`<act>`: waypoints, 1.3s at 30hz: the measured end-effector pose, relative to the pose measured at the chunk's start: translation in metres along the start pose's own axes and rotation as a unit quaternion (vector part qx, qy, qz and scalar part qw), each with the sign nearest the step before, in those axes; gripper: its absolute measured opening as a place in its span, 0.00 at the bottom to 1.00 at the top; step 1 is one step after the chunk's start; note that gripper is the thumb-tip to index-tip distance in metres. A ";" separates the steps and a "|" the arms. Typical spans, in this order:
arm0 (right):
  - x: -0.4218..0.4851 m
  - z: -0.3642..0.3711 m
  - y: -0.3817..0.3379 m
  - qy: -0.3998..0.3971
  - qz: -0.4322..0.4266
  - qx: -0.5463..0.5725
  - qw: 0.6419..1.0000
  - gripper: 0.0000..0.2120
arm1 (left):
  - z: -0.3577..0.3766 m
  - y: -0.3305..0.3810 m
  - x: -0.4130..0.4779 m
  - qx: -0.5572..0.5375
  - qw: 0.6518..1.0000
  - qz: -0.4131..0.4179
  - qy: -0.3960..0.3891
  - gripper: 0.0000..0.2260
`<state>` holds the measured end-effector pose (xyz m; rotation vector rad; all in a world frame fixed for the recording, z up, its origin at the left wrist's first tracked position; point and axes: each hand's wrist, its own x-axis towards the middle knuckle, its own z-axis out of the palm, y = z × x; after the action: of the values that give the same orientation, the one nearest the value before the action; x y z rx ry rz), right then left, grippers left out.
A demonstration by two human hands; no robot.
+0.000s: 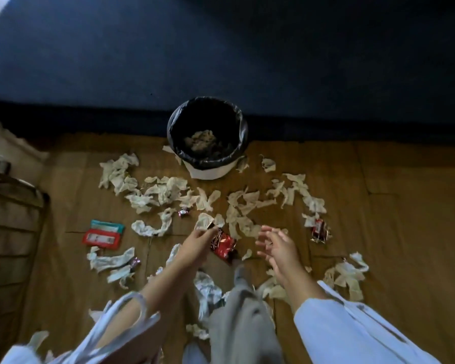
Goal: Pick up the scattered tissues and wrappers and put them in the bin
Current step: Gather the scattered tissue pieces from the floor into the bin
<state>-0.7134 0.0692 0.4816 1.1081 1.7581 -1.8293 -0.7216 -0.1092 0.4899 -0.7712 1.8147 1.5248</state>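
Observation:
My left hand (199,244) pinches a red and black wrapper (222,245) by its top edge, holding it above the floor in front of me. My right hand (276,245) hovers beside it with fingers spread and nothing in it. The bin (208,168), white with a black liner, stands farther ahead and holds crumpled tissues. Several white tissues (166,193) lie scattered over the brown floor between me and the bin. Small foil wrappers (184,212) and a red wrapper (319,230) lie among them.
A red and teal packet (103,232) lies on the floor at the left. A dark blue bed or sofa (221,61) runs behind the bin. A brown chair (8,232) stands at the left edge. My leg and foot (241,298) are below the hands.

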 end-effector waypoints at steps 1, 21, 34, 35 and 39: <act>-0.010 -0.012 0.014 0.007 0.006 0.004 1.000 0.09 | 0.005 -0.015 -0.010 -0.003 1.000 -0.002 -0.009 0.09; -0.042 -0.185 0.210 -0.074 0.053 -0.169 0.981 0.10 | 0.152 -0.214 -0.113 0.043 0.995 -0.001 0.089 0.12; 0.088 -0.175 0.404 -0.267 -0.272 -0.687 0.619 0.23 | 0.177 -0.435 -0.001 0.213 0.964 0.062 0.146 0.25; 0.106 -0.171 0.422 -0.271 -0.303 -0.729 0.551 0.28 | 0.176 -0.455 0.018 0.241 0.952 0.086 0.170 0.28; 0.198 -0.158 0.487 -0.231 -0.502 -0.754 0.356 0.47 | 0.169 -0.530 0.105 0.365 0.876 0.197 0.248 0.40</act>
<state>-0.4358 0.1953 0.0252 -1.3069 2.4466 0.1552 -0.3595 -0.0281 0.0619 -0.4385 2.8131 0.7273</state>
